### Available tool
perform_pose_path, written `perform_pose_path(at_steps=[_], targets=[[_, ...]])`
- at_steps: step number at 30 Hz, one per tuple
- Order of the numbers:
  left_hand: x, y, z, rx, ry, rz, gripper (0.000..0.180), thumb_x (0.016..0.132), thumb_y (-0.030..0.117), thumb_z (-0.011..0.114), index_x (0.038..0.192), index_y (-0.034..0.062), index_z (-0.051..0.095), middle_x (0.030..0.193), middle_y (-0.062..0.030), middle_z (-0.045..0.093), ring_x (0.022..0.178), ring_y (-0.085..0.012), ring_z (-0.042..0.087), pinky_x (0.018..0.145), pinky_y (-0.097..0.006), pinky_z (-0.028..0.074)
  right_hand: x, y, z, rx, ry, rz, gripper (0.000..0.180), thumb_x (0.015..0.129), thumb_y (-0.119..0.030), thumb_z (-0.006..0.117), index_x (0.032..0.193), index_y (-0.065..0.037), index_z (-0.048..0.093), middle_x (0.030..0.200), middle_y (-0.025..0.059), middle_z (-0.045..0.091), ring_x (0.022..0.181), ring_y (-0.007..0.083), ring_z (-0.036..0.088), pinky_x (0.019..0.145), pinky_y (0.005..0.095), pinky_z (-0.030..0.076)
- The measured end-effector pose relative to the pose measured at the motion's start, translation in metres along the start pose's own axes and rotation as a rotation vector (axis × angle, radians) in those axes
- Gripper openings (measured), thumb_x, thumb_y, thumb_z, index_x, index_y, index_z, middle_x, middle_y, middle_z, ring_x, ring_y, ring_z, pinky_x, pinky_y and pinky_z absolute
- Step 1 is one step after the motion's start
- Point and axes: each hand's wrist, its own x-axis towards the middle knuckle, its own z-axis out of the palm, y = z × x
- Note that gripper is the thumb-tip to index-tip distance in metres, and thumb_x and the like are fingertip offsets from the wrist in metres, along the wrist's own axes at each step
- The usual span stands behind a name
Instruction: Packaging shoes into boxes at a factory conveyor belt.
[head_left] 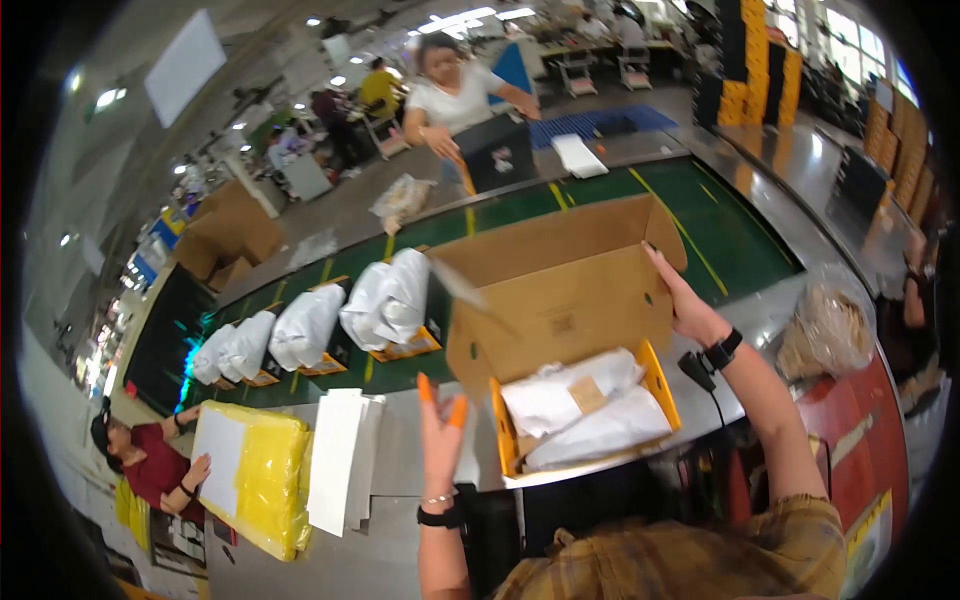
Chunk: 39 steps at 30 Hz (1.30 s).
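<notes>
The right grip (pixel 688 303) holds the orange box's (pixel 657 378) raised brown lid (pixel 575 270).

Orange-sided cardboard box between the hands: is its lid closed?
No, its brown cardboard lid stands raised, the bare right hand at its right edge, and white paper wrapping shows inside.

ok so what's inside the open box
White wrapping fills much of the open box, with a small tan patch on top. Whatever the wrapping covers is hidden, so its contents can't be told.
</notes>
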Motion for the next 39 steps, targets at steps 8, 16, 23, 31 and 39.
perform_pose_path(at_steps=[8, 16, 23, 31, 39], targets=[[-0.011, 0.028, 0.045, 0.547, 0.190, 0.339, 0.021, 0.090, 0.007, 0.058, 0.109, -0.0024, 0.059, 0.075, -0.0162, 0.066, 0.062, -0.0296, 0.063, 0.057, -0.035, 0.046, -0.058, 0.015, -0.015, -1.106, 0.183, -0.209, 0.061, 0.094, -0.013, 0.045, 0.151, -0.010, 0.023, 0.137, 0.0239, 0.044, 0.122, 0.0376, 0.047, 0.105, 0.0381, 0.034], [-0.042, -0.004, 0.038, 0.550, 0.254, 0.369, 0.011, 0.089, 0.008, 0.057, 0.092, -0.0025, 0.060, 0.065, -0.0192, 0.059, 0.056, -0.0349, 0.058, 0.053, -0.036, 0.044, -0.052, 0.042, -0.025, -1.176, 0.183, -0.423, 0.059, 0.092, -0.007, 0.048, 0.147, -0.004, 0.028, 0.129, 0.0229, 0.050, 0.121, 0.0356, 0.048, 0.103, 0.0375, 0.036], [-0.032, 0.008, 0.039, 0.656, 0.153, 0.493, 0.009, 0.075, 0.006, 0.062, 0.079, -0.0017, 0.062, 0.076, -0.0209, 0.062, 0.071, -0.0412, 0.060, 0.062, -0.045, 0.046, -0.079, 0.029, -0.024, -1.040, 0.035, -0.326, 0.064, 0.091, -0.008, 0.057, 0.148, -0.002, 0.028, 0.138, 0.0189, 0.050, 0.132, 0.0242, 0.046, 0.106, 0.0315, 0.037], [-0.106, -0.059, -0.004, 0.488, -0.148, 0.262, 0.030, 0.090, 0.010, 0.057, 0.118, -0.0018, 0.061, 0.127, -0.0201, 0.058, 0.114, -0.0296, 0.058, 0.095, -0.036, 0.045, -0.174, 0.111, -0.061, -1.052, -0.092, -0.292, 0.062, 0.094, -0.022, 0.054, 0.145, 0.002, 0.027, 0.152, 0.0166, 0.031, 0.141, 0.0257, 0.029, 0.114, 0.0333, 0.026], [-0.049, 0.021, -0.037, 0.296, -0.207, 0.041, 0.035, 0.093, 0.012, 0.054, 0.125, -0.0001, 0.059, 0.126, -0.0181, 0.060, 0.114, -0.0282, 0.058, 0.097, -0.034, 0.043, -0.138, 0.030, -0.069, -1.010, 0.046, -0.080, 0.045, 0.082, -0.018, 0.068, 0.123, -0.003, 0.059, 0.125, 0.0192, 0.060, 0.118, 0.0355, 0.056, 0.101, 0.0365, 0.043]])
